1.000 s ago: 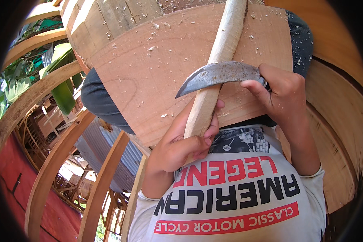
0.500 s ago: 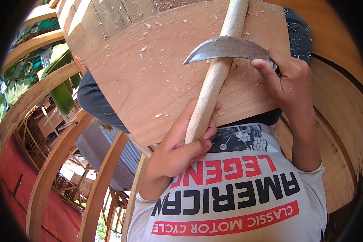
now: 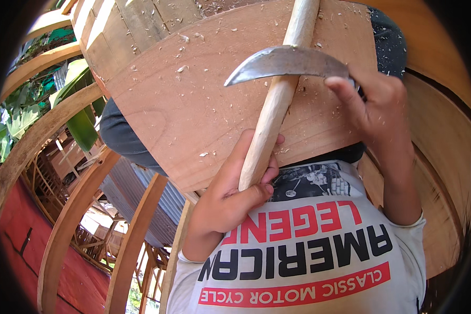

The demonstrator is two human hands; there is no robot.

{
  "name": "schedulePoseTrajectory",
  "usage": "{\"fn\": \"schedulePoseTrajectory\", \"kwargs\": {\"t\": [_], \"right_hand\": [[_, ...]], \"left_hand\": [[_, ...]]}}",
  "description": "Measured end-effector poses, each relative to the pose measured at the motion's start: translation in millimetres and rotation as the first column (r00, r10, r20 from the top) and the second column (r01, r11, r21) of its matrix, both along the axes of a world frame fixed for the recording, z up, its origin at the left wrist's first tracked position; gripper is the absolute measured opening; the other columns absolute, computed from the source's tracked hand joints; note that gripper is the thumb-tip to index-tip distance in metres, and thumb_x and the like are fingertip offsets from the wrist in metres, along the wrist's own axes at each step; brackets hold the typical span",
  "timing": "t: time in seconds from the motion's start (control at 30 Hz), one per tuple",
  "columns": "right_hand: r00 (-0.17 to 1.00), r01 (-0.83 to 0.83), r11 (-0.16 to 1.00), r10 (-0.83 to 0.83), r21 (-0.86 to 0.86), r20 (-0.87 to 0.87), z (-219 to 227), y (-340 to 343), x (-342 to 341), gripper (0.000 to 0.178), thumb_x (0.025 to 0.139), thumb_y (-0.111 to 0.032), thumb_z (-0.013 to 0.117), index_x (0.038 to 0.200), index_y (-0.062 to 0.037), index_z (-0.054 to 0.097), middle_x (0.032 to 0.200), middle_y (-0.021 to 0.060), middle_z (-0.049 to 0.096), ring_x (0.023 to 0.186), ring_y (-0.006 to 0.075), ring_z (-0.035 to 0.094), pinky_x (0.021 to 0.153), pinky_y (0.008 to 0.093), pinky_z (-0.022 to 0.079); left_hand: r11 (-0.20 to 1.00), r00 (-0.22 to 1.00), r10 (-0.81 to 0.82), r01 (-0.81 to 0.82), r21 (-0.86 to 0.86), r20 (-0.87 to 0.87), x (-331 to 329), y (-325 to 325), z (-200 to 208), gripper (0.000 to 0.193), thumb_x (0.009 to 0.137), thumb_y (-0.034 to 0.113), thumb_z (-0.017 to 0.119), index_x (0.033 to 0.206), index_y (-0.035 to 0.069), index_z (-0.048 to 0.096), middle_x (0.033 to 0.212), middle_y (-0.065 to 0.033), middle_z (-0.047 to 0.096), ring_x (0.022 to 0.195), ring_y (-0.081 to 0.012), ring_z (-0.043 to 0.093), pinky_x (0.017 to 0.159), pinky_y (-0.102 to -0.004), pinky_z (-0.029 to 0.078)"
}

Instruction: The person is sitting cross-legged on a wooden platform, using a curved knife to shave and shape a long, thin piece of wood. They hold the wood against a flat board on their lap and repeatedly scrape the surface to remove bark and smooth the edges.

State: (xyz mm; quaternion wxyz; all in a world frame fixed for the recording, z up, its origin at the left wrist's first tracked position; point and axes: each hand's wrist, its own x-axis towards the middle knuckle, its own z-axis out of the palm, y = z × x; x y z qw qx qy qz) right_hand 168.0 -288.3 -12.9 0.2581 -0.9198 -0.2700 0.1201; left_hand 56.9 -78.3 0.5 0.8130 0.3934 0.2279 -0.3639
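Observation:
My left hand is closed round the near end of a pale, whittled wooden stick, which slants up and away to the right past the top of the picture. In my right hand is a curved, sickle-shaped knife. Its handle is mostly hidden inside my fingers, with my thumb along the base of the blade. The grey blade lies across the upper part of the stick, its point to the left. Below the stick is a reddish-brown wooden board lying across my lap.
Small wood shavings are scattered over the board. Planks lie beyond it at the far left. Upright wooden slats stand along my left side, with a corrugated metal sheet behind them. Curved wood panelling is on my right.
The knife has shifted a little to the left along its length, still across the stick. My left hand keeps its hold in nearly the same place.

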Motion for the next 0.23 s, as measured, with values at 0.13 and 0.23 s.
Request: {"fn": "schedulePoseTrajectory", "kwargs": {"t": [0.13, 0.23], "right_hand": [[0.998, -0.041, 0.999, 0.041, 0.008, -0.046, 6.4, 7.4, -4.9, 0.04, 0.086, -0.036, 0.068, 0.07, -0.0018, 0.056, 0.056, 0.0151, 0.049, 0.048, 0.0302, 0.055, 0.046, 0.036, 0.041], [0.999, 0.0, 0.999, -0.002, -0.049, -0.039, 0.2, 0.0, 2.6, 0.037, 0.087, -0.036, 0.068, 0.074, -0.0024, 0.061, 0.056, 0.0163, 0.048, 0.047, 0.0205, 0.058, 0.046, 0.0349, 0.041]], "left_hand": [[0.999, 0.999, 0.029, -0.028, 0.024, -0.031, 5.1, -1.8, 2.6, 0.064, 0.072, -0.006, 0.043, 0.136, 0.001, 0.035, 0.085, -0.0033, 0.041, 0.076, -0.0081, 0.04, 0.062, -0.0191, 0.038], [0.998, 0.998, 0.061, -0.061, 0.012, 0.004, -1.4, -4.0, -5.1, 0.065, 0.072, -0.006, 0.043, 0.136, 0.002, 0.035, 0.085, -0.0038, 0.041, 0.076, -0.0082, 0.041, 0.062, -0.0188, 0.038]]}}
